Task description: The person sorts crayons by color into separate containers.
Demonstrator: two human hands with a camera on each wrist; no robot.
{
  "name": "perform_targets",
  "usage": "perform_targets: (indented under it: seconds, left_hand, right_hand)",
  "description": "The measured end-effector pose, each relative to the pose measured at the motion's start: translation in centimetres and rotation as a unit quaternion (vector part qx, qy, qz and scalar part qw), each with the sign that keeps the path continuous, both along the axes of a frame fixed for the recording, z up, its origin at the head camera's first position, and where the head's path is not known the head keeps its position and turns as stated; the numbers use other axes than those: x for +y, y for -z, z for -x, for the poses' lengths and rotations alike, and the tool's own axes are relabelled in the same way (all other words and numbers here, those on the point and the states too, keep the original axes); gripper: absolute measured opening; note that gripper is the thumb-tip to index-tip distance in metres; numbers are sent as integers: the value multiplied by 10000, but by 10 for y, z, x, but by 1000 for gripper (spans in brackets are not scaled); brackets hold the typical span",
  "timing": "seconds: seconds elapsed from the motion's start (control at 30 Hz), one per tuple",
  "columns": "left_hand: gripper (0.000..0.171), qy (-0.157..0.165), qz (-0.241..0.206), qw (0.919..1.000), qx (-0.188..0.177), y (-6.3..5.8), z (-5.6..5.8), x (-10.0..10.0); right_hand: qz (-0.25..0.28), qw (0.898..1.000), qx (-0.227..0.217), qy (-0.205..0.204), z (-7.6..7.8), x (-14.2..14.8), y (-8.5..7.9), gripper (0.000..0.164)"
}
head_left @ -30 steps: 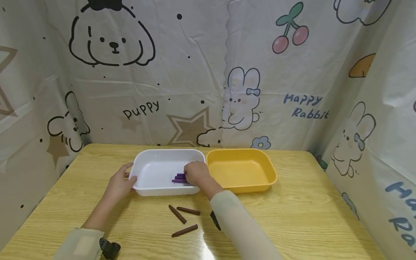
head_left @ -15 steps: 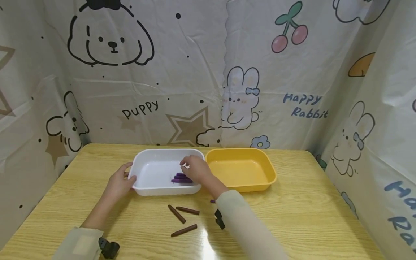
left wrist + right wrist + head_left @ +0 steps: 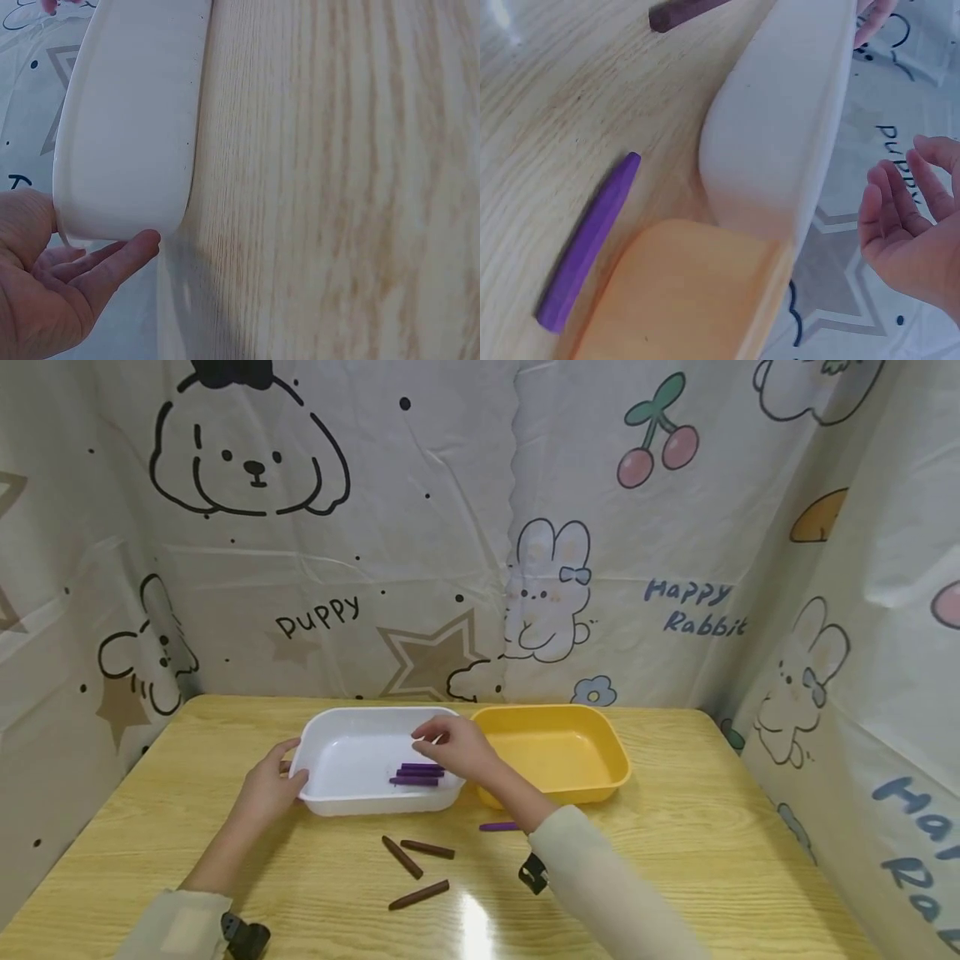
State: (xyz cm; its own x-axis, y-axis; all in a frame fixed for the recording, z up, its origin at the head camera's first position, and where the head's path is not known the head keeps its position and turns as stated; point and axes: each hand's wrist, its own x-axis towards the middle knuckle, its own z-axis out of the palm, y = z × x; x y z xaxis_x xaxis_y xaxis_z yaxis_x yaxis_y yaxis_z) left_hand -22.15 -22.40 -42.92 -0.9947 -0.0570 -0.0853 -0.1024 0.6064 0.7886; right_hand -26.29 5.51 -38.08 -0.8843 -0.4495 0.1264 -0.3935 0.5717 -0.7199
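Note:
My left hand [image 3: 266,785] grips the left end of the white plastic bin [image 3: 375,803]. In the left wrist view the thumb is at the rim, and the fingers [image 3: 124,262] lie against the outside wall. Above the bin's right side hovers my right hand [image 3: 461,747], its fingers loosely bent and holding nothing; the right wrist view shows the same bare hand [image 3: 915,217]. Purple crayons [image 3: 416,782] lie side by side inside the bin, below that hand. One more purple crayon [image 3: 589,244] rests on the table in front of the yellow bin, partly behind my right forearm in the head view.
The yellow bin [image 3: 555,795] stands against the white bin's right end. In front of the white bin, three brown crayons [image 3: 418,895] lie on the wood-grain table [image 3: 712,860]. A printed cloth [image 3: 420,560] hangs behind the table and at both sides.
My right hand has let go of the purple crayons, lifted, and drawn slightly back, its fingers spreading. The purple crayon on the table has come into view. My left hand keeps its grip.

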Motion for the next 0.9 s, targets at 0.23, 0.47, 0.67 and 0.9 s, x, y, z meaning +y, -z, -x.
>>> perform_targets:
  seconds: [0.23, 0.47, 0.67, 0.9]
  left_hand:
    - [59, -14, 46, 10000, 3, 1, 1, 0]
    - [58, 43, 212, 9997, 117, 5, 2, -2]
    - [58, 39, 191, 9997, 136, 6, 1, -3]
    - [58, 65, 84, 9999, 127, 5, 1, -3]
  right_hand:
    - [180, 9985, -367, -352, -22, 17, -11, 20]
    - [133, 9974, -567, -413, -42, 36, -13, 19]
    - [116, 9973, -598, -411, -56, 52, -7, 19]
    - [-33, 9979, -625, -166, -67, 73, 3, 19]
